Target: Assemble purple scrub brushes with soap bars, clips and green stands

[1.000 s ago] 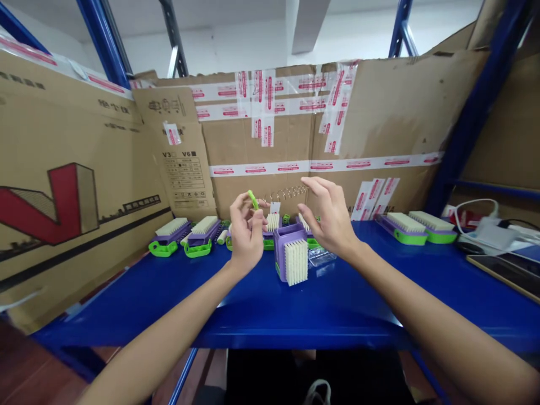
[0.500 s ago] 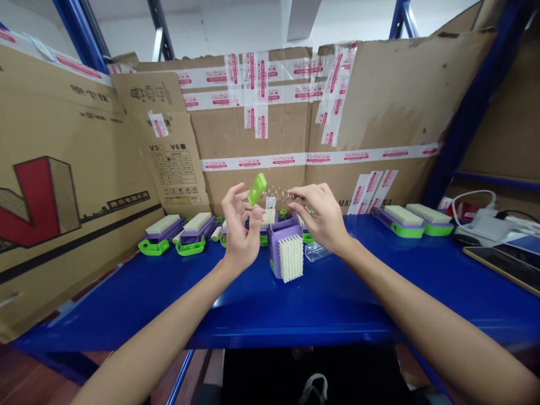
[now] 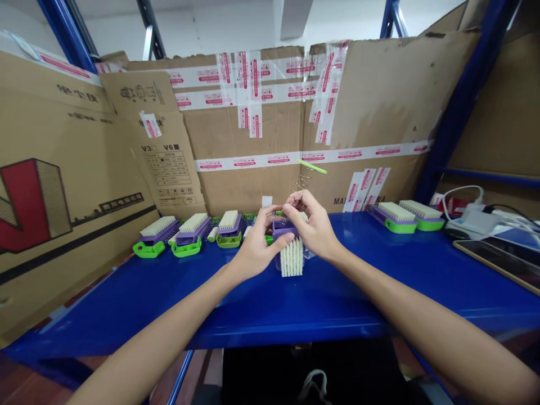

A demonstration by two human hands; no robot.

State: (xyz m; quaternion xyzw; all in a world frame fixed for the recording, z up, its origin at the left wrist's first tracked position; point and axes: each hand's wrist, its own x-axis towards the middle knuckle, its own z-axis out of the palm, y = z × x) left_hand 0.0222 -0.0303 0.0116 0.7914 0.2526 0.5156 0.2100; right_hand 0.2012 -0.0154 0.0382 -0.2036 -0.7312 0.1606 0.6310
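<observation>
My right hand [image 3: 311, 226] pinches the lower end of a thin wire spring [image 3: 302, 183] above the purple brush body [image 3: 283, 227]. A flat green piece [image 3: 313, 166] sits at the spring's upper end, tilted. My left hand [image 3: 258, 243] is closed around the top of the same brush body, thumb in front and fingers behind. The body stands upright on the blue table, its cream bristles [image 3: 292, 260] facing me. Clear plastic shows partly behind my right hand.
Several purple and green brushes, such as one [image 3: 192, 233] at the left, line the back of the blue table [image 3: 236, 312]. Two more brushes [image 3: 396, 217] stand at the right, near a white charger [image 3: 476, 216] and a phone [image 3: 502, 264]. Cardboard walls [image 3: 253, 191] rise behind.
My left hand has let go of the green piece and come down onto the brush body. My right hand has moved left, over the body, with the spring and green piece now pointing up.
</observation>
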